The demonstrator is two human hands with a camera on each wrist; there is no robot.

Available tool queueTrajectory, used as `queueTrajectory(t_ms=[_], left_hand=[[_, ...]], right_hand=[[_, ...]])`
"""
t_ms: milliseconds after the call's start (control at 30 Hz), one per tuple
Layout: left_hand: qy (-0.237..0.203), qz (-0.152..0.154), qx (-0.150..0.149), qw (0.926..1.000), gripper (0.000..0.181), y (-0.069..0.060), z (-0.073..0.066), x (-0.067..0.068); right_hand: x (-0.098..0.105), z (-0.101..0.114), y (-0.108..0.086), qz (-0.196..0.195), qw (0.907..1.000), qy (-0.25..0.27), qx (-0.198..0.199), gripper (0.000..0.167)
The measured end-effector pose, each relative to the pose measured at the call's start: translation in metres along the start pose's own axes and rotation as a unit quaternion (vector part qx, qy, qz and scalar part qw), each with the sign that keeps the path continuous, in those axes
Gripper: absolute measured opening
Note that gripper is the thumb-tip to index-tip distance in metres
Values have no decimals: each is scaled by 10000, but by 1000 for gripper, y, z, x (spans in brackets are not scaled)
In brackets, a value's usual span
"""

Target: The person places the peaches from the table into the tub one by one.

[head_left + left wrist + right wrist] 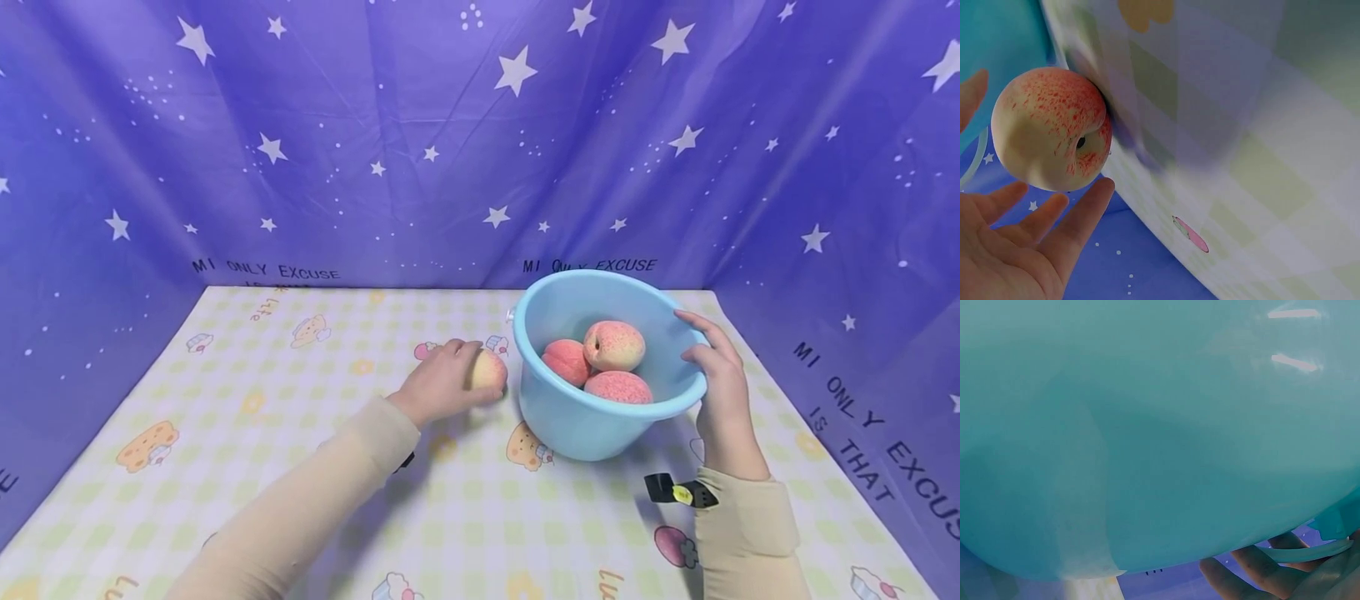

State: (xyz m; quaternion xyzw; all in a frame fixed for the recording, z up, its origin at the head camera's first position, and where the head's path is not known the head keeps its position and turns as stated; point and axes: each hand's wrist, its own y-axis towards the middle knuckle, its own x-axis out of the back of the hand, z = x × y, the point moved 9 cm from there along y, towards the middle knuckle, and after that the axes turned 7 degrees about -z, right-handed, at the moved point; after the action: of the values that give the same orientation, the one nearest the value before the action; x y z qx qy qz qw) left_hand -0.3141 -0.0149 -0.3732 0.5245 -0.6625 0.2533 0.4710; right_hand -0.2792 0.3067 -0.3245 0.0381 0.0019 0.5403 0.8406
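Note:
My left hand [441,382] is around a yellow and red peach [489,372] just left of the light blue bucket [592,429]. In the left wrist view this peach [1050,128] sits against the tablecloth, between the thumb and the extended fingers [1079,228]; a gap shows beside the thumb. At the bucket's right side, my right hand [723,387] holds the rim. Its fingers [1260,572] reach along the outer wall in the right wrist view. The bucket leans towards me. Inside it several peaches [615,346] are visible; its floor is hidden.
A checked tablecloth [285,483] with cartoon prints covers the table. Purple curtains [390,150] with white stars hang behind it and along both sides. The bucket's handle [1304,553] hangs by the right fingers.

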Motion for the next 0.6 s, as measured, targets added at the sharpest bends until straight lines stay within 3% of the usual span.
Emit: queueTrajectory(t_ms=[267,600], left_hand=[[17,-29,-162,9999,80,0,-5,-3],[66,-112,-158,9998,83,3,-6,-8]], right_hand=[[1,1,0,23,10000,-46,31,60],[1,0,2,45,9999,-133,63,59]])
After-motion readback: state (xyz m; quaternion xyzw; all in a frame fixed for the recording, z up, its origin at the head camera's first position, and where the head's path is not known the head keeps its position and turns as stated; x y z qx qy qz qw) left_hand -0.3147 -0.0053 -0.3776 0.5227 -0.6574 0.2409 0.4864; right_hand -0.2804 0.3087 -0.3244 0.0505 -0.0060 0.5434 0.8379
